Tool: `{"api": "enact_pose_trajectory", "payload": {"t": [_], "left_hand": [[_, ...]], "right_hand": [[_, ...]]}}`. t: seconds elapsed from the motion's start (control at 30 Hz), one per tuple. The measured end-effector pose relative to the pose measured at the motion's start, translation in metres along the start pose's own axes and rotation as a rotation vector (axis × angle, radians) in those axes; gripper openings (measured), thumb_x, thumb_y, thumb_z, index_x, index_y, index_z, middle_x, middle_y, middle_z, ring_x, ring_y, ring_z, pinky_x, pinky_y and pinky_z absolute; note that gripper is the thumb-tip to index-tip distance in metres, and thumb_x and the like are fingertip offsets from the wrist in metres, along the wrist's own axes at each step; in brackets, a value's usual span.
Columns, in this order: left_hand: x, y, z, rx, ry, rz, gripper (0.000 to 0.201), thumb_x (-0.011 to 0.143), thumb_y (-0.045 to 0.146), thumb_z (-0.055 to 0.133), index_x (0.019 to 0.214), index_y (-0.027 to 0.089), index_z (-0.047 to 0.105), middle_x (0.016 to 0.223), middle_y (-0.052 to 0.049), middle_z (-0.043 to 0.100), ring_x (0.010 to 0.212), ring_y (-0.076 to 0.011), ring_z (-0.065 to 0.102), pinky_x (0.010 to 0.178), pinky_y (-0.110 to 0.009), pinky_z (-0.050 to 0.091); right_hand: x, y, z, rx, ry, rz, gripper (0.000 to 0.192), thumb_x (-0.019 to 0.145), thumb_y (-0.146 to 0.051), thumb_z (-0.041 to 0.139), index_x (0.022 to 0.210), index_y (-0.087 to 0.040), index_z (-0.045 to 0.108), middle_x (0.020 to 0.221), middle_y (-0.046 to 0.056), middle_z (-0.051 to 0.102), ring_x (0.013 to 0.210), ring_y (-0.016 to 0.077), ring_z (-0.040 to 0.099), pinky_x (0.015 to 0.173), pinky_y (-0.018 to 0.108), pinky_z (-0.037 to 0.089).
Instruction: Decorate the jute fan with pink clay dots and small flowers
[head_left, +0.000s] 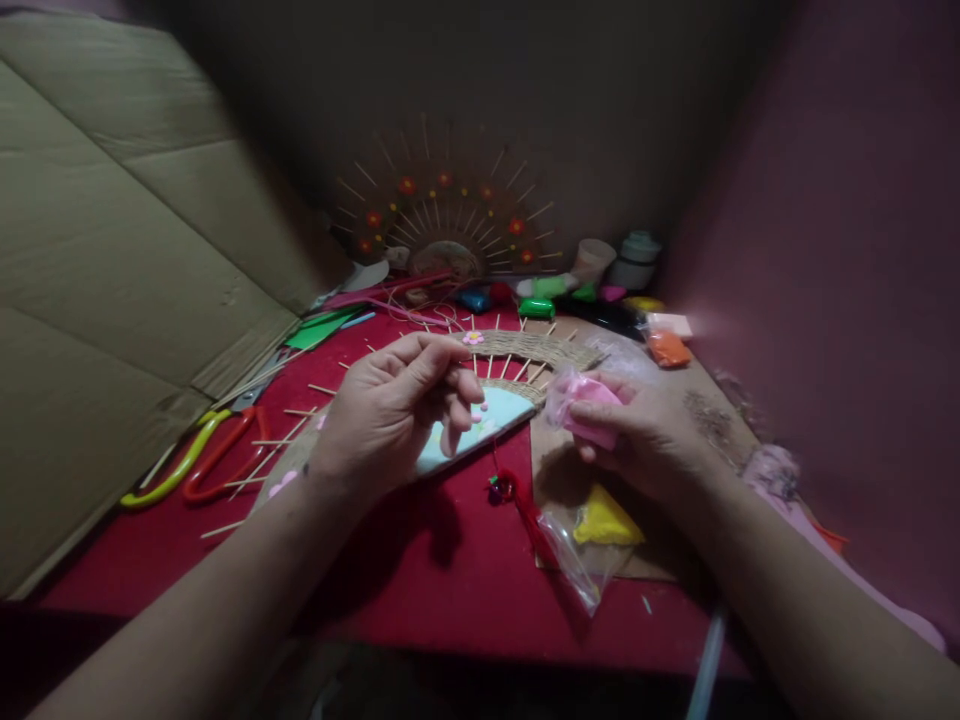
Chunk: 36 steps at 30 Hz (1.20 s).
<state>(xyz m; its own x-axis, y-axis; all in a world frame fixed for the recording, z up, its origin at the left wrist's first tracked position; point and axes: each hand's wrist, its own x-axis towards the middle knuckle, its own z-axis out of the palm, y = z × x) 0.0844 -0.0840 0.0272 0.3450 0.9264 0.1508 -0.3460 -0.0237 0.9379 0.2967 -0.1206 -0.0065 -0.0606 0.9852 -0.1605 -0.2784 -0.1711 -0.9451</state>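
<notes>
The right hand (645, 435) is gripping a pink clay bag (589, 405). The left hand (394, 410), apart from it, is pinching its fingertips together above a half-woven fan piece (487, 410) lying between both hands on the red worktop (450, 570); what it pinches is too small to tell.

scissors (196, 462), yellow clay bag (604, 522), cardboard (112, 280)

Two bare hands work above the red tabletop (450, 590): the left hand (390, 415) and the right hand (645, 430). On that tabletop lie one pair of red-and-green-handled scissors (202, 460), two fan-shaped stick crafts, one half-woven (517, 352) and one red-flowered (446, 225) behind it, and one clear bag of yellow clay (600, 525).
</notes>
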Motion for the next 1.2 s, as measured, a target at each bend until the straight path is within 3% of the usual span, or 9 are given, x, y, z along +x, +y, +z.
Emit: {"api": "enact_pose_trajectory", "payload": {"t": [0.23,0.43,0.6,0.7,0.87,1.0,1.2], "left_hand": [[-0.002,-0.001,-0.001,0.035,0.047,0.059,0.027,0.080,0.041,0.063,0.067,0.017,0.062,0.046,0.002,0.053,0.035,-0.0075,0.045,0.032,-0.017,0.033],[0.000,-0.004,0.003,-0.020,0.015,0.008,0.008,0.081,0.019,0.063,0.081,0.013,0.068,0.060,-0.003,0.063,0.046,-0.0092,0.055,0.038,-0.018,0.043],[0.000,-0.007,0.004,-0.037,-0.032,0.009,0.016,0.077,0.005,0.061,0.090,0.011,0.068,0.077,-0.008,0.069,0.064,-0.0129,0.064,0.056,-0.023,0.054],[0.000,-0.008,0.003,0.005,-0.046,-0.007,0.008,0.078,0.008,0.062,0.084,0.011,0.067,0.072,-0.006,0.067,0.062,-0.0130,0.063,0.053,-0.022,0.053],[0.002,-0.011,0.001,0.021,-0.054,-0.147,0.003,0.080,0.013,0.062,0.081,0.012,0.065,0.071,-0.004,0.064,0.059,-0.0100,0.060,0.050,-0.018,0.050],[0.003,-0.016,0.000,-0.007,-0.066,-0.303,0.005,0.079,0.016,0.063,0.082,0.012,0.064,0.068,-0.002,0.061,0.052,-0.0079,0.055,0.042,-0.017,0.047],[0.001,-0.020,0.002,0.069,-0.129,-0.395,0.013,0.080,0.026,0.066,0.078,0.013,0.062,0.066,0.000,0.057,0.046,-0.0043,0.048,0.036,-0.013,0.041]], "right_hand": [[0.002,-0.004,0.002,0.031,0.043,-0.016,0.030,0.061,-0.031,0.076,0.082,-0.020,0.057,0.067,-0.002,0.058,0.047,0.0069,0.048,0.040,0.019,0.038],[0.006,-0.002,-0.001,0.002,0.106,-0.049,0.034,0.072,-0.053,0.061,0.083,-0.021,0.054,0.060,-0.001,0.054,0.043,0.0110,0.050,0.032,0.022,0.027],[0.007,-0.001,-0.002,-0.014,0.107,-0.087,0.030,0.073,-0.050,0.060,0.081,-0.023,0.051,0.061,-0.002,0.054,0.044,0.0115,0.050,0.033,0.023,0.030],[0.007,0.001,-0.003,0.033,0.074,-0.091,0.029,0.072,-0.047,0.064,0.080,-0.021,0.053,0.060,-0.002,0.054,0.043,0.0115,0.050,0.033,0.023,0.029],[0.008,0.005,-0.004,0.068,0.077,-0.106,0.028,0.071,-0.046,0.067,0.079,-0.021,0.057,0.060,-0.002,0.056,0.045,0.0110,0.049,0.037,0.023,0.037],[0.006,0.003,-0.001,0.087,0.057,-0.123,0.024,0.069,-0.040,0.071,0.070,-0.019,0.060,0.057,-0.002,0.056,0.045,0.0095,0.048,0.040,0.022,0.036],[0.003,-0.002,0.003,0.078,0.094,-0.080,0.024,0.061,-0.031,0.079,0.061,-0.016,0.060,0.054,-0.004,0.054,0.047,0.0060,0.046,0.045,0.019,0.035]]}}
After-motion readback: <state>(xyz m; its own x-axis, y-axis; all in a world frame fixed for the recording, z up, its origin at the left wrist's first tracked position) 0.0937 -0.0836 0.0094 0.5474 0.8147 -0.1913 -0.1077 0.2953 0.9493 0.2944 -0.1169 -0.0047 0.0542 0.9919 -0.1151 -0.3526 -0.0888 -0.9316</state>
